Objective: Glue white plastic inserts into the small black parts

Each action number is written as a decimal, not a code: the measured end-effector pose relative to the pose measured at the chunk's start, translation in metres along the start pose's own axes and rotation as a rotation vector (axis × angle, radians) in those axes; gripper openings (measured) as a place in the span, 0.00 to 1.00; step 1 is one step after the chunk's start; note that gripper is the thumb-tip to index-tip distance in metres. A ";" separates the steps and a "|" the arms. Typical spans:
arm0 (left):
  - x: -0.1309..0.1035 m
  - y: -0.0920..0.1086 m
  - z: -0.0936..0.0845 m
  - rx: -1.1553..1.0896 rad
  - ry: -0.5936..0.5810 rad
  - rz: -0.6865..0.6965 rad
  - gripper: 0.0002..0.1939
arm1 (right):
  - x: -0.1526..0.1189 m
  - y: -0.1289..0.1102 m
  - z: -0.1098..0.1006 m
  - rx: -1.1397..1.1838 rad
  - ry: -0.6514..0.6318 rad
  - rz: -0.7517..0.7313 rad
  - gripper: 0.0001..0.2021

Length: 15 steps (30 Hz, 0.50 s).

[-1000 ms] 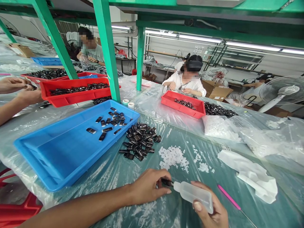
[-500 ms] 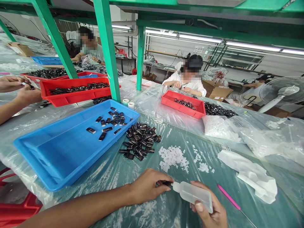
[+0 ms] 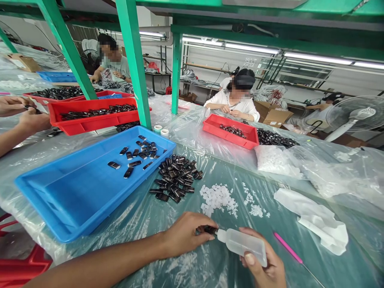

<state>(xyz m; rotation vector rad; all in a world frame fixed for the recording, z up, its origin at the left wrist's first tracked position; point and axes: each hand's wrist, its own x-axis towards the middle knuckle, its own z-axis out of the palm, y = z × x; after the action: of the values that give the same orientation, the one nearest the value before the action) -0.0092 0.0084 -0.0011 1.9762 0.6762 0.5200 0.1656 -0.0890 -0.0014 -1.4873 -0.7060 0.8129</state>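
Note:
Between the thumb and fingers of my left hand (image 3: 187, 236) is a small black plastic part (image 3: 209, 229), mostly covered by the fingers. My right hand (image 3: 267, 260) is closed around a translucent white squeeze bottle (image 3: 246, 245), tilted so its nozzle points left. The nozzle tip meets the black part's end, or nearly so; I cannot tell if they touch. Beyond my hands lie a heap of similar black parts (image 3: 175, 176) and a pile of small white pieces (image 3: 216, 199). A pink-handled tool with a thin metal shaft (image 3: 288, 247) rests right of my right hand.
A blue tray (image 3: 75, 192) with several black parts stands at left. Red bins (image 3: 96, 122) of black parts are behind it. A crumpled white cloth or paper (image 3: 318, 224) lies at right. Co-workers sit across the table, and another person's hands (image 3: 33, 116) show at far left.
The view has shifted very slightly. My hands keep nearly the same pose, with the bottle's nozzle still at the black part. The other person's hands at far left have moved a little.

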 end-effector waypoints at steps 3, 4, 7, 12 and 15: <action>0.000 0.000 0.000 0.009 0.002 0.005 0.13 | 0.000 0.000 0.001 0.004 0.003 0.010 0.20; 0.000 0.000 0.000 0.010 0.001 0.006 0.13 | 0.000 -0.001 0.001 0.006 0.010 0.008 0.20; 0.000 0.002 0.000 0.014 0.007 -0.008 0.13 | 0.000 -0.002 0.002 0.001 0.036 0.003 0.20; 0.000 0.003 -0.001 -0.006 0.003 -0.030 0.12 | 0.001 0.000 0.000 0.004 0.014 0.022 0.20; 0.000 0.004 0.000 -0.002 0.026 -0.026 0.11 | 0.004 0.005 -0.001 0.059 -0.081 -0.030 0.19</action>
<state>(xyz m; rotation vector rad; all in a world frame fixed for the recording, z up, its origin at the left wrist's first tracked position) -0.0083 0.0073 0.0022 1.9590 0.7159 0.5316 0.1687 -0.0869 -0.0064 -1.3942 -0.7569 0.8684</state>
